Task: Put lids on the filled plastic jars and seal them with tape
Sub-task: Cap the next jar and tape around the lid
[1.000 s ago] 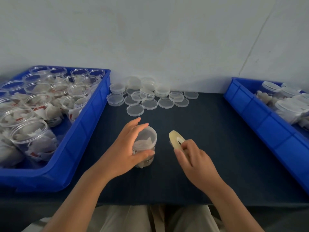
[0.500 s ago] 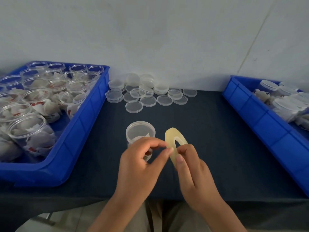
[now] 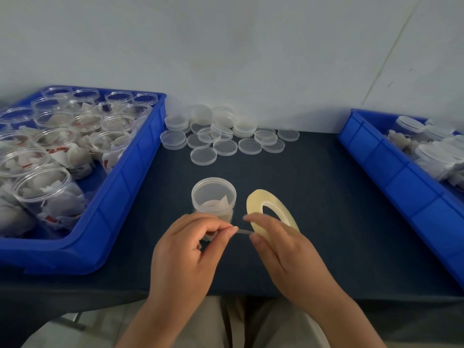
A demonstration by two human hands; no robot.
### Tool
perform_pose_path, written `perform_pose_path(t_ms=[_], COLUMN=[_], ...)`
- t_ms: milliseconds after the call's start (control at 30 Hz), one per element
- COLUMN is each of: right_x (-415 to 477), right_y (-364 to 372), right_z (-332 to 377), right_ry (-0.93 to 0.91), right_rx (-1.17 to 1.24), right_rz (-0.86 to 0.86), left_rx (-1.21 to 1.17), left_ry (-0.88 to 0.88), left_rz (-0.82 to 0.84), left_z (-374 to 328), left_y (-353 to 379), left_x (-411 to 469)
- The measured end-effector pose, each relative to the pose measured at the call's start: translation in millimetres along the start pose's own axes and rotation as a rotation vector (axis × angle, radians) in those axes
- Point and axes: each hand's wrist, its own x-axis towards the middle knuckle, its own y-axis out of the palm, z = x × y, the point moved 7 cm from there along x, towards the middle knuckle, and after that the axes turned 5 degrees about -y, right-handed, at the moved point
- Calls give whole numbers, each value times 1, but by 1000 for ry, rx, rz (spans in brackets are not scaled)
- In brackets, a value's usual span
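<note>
While the left hand pinches the free end of the tape strip btwn thumb & forefinger, other fingers curled in, the right hand grips the tape roll at its near lower edge, thumb & a fingertip clamped on it. The short strip runs taut btwn the two hands, just in front of the jar. The jar stands upright on the dark table mat, clear lid on top, white paper-wrapped contents inside w/ one corner poking up. Left knuckles overlap the jar's base in view; can't tell if they touch it. The roll sits on edge, tilted, just right of the jar. Loose lids lie heaped behind the jar, some stacked, up against the wall. A blue bin left of the jar holds open filled jars, packed close. A second blue bin, well right of the jar, holds lidded jars.
</note>
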Motion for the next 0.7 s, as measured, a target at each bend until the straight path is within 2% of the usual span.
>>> perform_pose_path(t_ms=[67,167,233,333,500,600,700], right_x=[2,6,10,19,31,32,33], right_y=[0,0,1,2,8,13,18], right_z=[1,-9,-14,-18,-21,-24,-25], right_ry=[-34,24,51,70,141,196,236], right_rx=[-41,-56,-65,-58,34,76,125], right_rz=[8,48,97,130,174,199,201], left_rx=[-60,-258,-314,-419,-457,-340,-321], left_ry=[-16,-226,-393,-502,-471,-408,-395], left_rz=[-59,-110,17,188,181,213,230], left_z=[10,46,69,86,88,77,71], left_y=[-1,2,19,46,53,52,53], left_x=[0,3,9,21,34,33,30])
